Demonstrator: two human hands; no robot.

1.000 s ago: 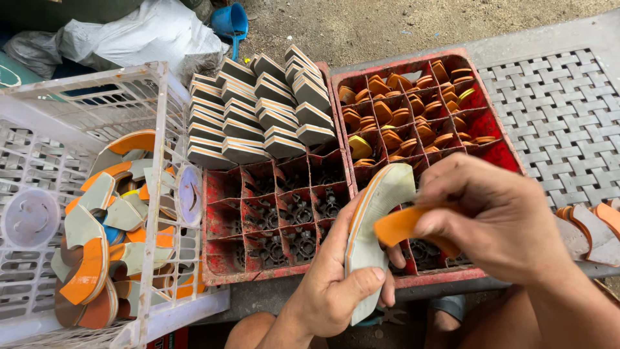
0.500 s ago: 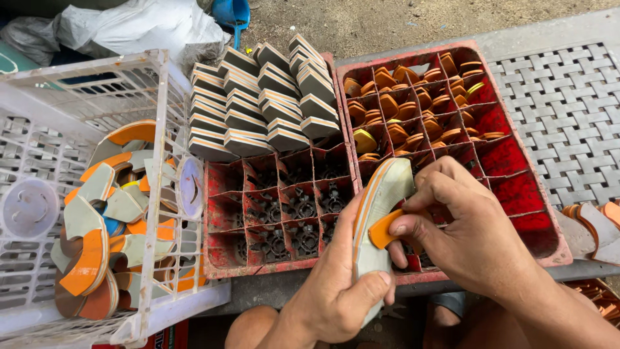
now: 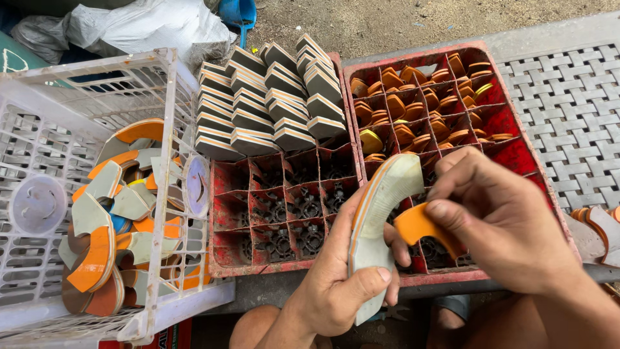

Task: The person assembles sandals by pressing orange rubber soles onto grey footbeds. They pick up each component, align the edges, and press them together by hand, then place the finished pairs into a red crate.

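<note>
Two pieces are in hand over the red crates: a long curved grey sole piece (image 3: 378, 223) with an orange edge, and a small orange foam piece (image 3: 416, 225). The left hand (image 3: 339, 284) has its fingers closed round the lower half of the sole piece, thumb across its face. The right hand (image 3: 500, 220) pinches the orange piece between thumb and forefinger, just beside the sole's inner curve.

That pinch looks light; if it slips, the orange piece would likely drop into the empty cells of the near crate (image 3: 284, 220) and be awkward to fish out. The sole piece is thin and held low, so a hard push could bend it. Stacked grey wedges (image 3: 271, 103) and the white basket (image 3: 161, 194) of scraps sit well apart.
</note>
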